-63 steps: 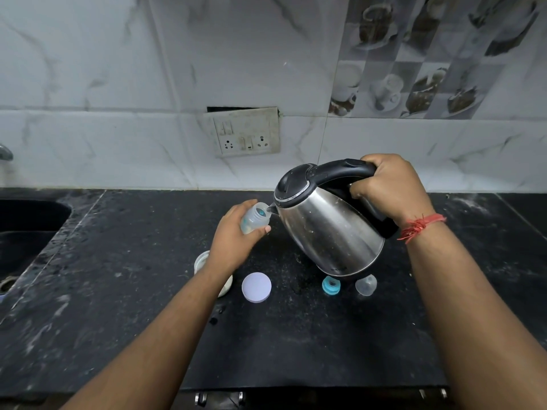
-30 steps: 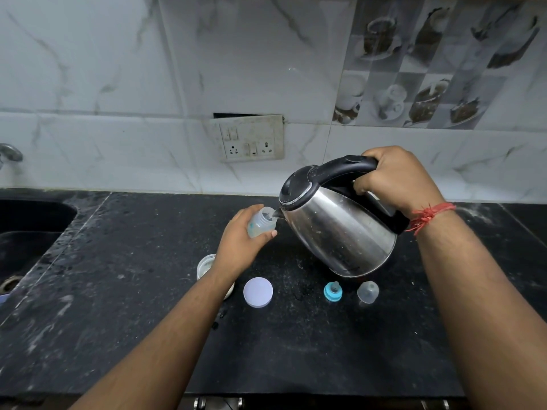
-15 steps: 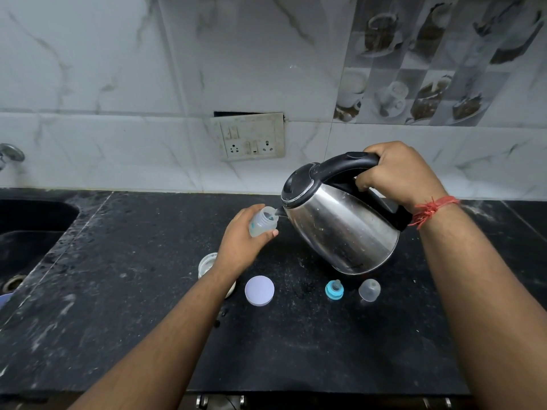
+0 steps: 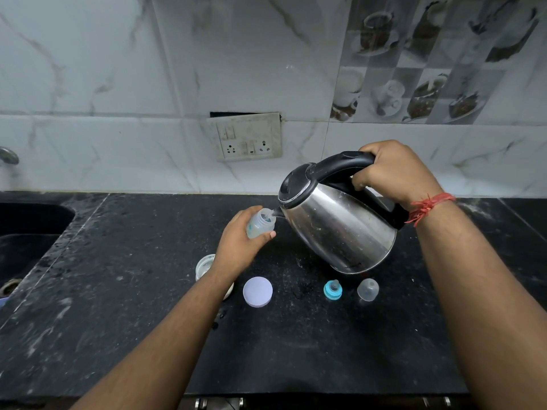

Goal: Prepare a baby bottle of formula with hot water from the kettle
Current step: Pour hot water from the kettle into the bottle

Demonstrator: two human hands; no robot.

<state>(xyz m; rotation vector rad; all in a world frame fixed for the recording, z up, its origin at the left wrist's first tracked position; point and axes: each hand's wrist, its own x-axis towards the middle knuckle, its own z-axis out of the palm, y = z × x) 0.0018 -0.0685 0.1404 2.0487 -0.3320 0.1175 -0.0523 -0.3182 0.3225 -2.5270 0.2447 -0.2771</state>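
My right hand [image 4: 393, 173] grips the black handle of a steel kettle [image 4: 340, 229], which is tilted left above the black counter [image 4: 296, 350]. Its spout meets the open mouth of a small clear baby bottle [image 4: 260, 223], tilted towards the kettle and held in my left hand [image 4: 236, 247]. Below the kettle, on the counter, stand the blue nipple ring [image 4: 333, 290] and the clear bottle cap [image 4: 368, 289]. An open formula jar [image 4: 205, 264] sits partly hidden behind my left wrist, its pale round lid [image 4: 257, 292] lying flat beside it.
A dark sink [image 4: 26, 229] is set into the counter at the left, with a tap [image 4: 8, 155] above it. A switch and socket plate [image 4: 247, 139] is on the tiled wall behind. The counter's front edge runs along the bottom.
The kettle has tipped a little further and risen slightly with my right hand. The bottle stays at the spout in my left hand.
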